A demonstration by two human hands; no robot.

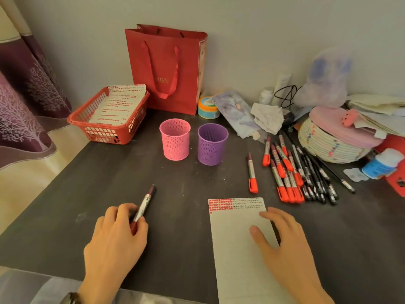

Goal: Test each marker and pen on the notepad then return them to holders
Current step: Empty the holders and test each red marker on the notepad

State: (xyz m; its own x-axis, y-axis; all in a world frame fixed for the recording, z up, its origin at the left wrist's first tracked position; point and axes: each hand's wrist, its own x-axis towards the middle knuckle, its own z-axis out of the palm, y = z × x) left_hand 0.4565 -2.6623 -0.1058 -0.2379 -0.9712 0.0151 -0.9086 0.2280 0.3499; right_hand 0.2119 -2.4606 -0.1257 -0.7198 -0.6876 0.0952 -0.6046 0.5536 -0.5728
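While the left hand [116, 233] grips a marker [146, 201] on the worktop [188, 181] left of the notepad [236, 260], the right hand [285, 244] rests open on it; pin the page, uncap, then stroke.

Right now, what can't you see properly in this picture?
- Head view: near end of the silver-and-red marker, under the left hand.
- Head view: bottom of the white paper notepad, cut off by the picture edge; the right hand covers part.
- Head view: gold letters on the red paper bag, blurred.
- Head view: the thin black pens, overlapping and too small to count.
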